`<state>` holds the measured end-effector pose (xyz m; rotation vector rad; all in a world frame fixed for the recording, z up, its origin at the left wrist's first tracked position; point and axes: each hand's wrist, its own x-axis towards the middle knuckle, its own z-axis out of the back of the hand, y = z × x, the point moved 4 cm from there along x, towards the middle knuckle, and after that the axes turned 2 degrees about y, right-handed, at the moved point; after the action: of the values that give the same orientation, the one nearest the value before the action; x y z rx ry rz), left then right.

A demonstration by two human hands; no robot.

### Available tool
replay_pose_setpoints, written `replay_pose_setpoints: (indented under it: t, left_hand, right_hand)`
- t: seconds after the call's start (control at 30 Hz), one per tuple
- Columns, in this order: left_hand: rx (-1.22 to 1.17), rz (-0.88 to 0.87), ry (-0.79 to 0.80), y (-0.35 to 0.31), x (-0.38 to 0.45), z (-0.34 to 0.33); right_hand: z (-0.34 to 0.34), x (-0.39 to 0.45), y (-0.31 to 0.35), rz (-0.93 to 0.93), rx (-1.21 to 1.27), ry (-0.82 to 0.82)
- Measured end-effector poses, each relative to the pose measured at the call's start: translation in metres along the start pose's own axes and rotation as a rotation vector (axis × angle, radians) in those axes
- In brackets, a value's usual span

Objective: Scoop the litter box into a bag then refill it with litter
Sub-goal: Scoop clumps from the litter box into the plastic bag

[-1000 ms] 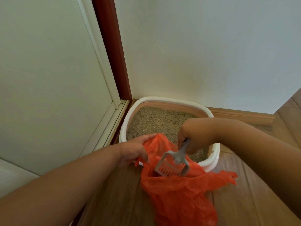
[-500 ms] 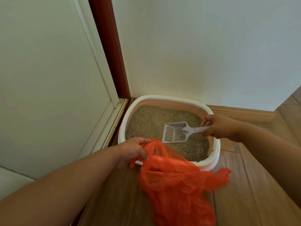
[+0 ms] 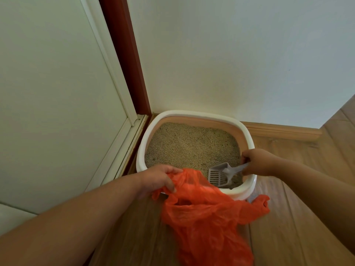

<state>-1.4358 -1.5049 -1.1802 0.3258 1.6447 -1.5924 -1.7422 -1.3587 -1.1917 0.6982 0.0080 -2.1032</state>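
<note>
Litter-filled white plastic litter box (image 3: 247, 129) (floor corner) holds the grey slotted plastic scoop (image 3: 221, 175), grasped by the right hand (image 3: 257, 162); left hand (image 3: 157, 177) grips crinkled orange plastic bag (image 3: 207, 217).

The bag (image 3: 203, 214) was plain orange-red, translucent. The litter box (image 3: 194, 114) had a white rim and a pinkish-tan inner wall. The litter (image 3: 188, 146) was speckled beige-grey. The scoop (image 3: 221, 174) was pale grey, with a slotted face. The floor (image 3: 288, 217) was brown wood-grain. The door frame (image 3: 124, 54) was dark red. The wall (image 3: 230, 54) was off-white.
</note>
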Motion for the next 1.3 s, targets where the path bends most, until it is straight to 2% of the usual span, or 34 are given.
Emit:
replay_pose_setpoints:
  t: [0.27, 0.5, 0.73, 1.0, 1.3]
  left_hand:
    - [-0.015, 0.017, 0.043, 0.006, 0.004, 0.000]
    - [0.012, 0.024, 0.077, 0.006, -0.001, 0.000]
    - [0.009, 0.027, 0.074, 0.011, 0.001, 0.007]
    - [0.089, 0.058, 0.030, 0.020, 0.002, 0.014]
    - [0.073, 0.029, 0.038, 0.024, 0.004, 0.017]
  right_hand:
    - [-0.005, 0.009, 0.033, 0.088, 0.125, -0.116]
    - [-0.009, 0.021, 0.062, 0.122, 0.084, -0.119]
    - [-0.021, 0.024, 0.090, 0.227, 0.176, -0.088]
    - [-0.047, 0.057, 0.142, 0.173, 0.363, -0.078]
    - [-0.078, 0.088, 0.186, 0.151, 0.354, -0.074]
